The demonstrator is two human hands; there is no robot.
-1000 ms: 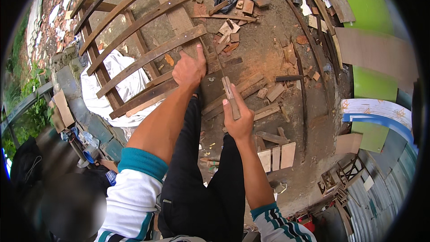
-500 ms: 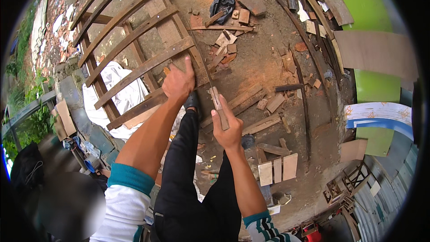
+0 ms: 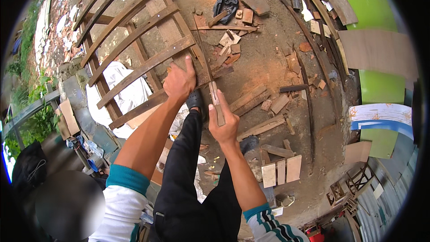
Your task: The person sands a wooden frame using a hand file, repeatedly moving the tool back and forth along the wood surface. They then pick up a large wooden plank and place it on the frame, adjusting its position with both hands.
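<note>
A slatted wooden frame [image 3: 134, 40], made of dark brown boards nailed across rails, stands at the upper left. My left hand [image 3: 180, 79] is closed on the frame's near right part, thumb stretched along the wood. In my right hand [image 3: 224, 118] is the wooden handle of a handsaw [image 3: 204, 54]. Its thin blade points away from me and lies along the frame's right edge, just right of my left hand. Whether the teeth are in the wood I cannot tell. My foot in a dark clog [image 3: 194, 99] is beside the frame's lower end.
White sacking [image 3: 117, 80] lies under the frame. Wood offcuts [image 3: 251, 101], long strips [image 3: 309, 121] and a black plastic bag [image 3: 225, 4] litter the dirt ground. Green panels [image 3: 380, 85] line the right side. A blurred dark shape is at the lower left.
The handsaw and my right hand have moved slightly away from me along the frame's edge. My left hand stays on the frame. The whole view has shifted a little.
</note>
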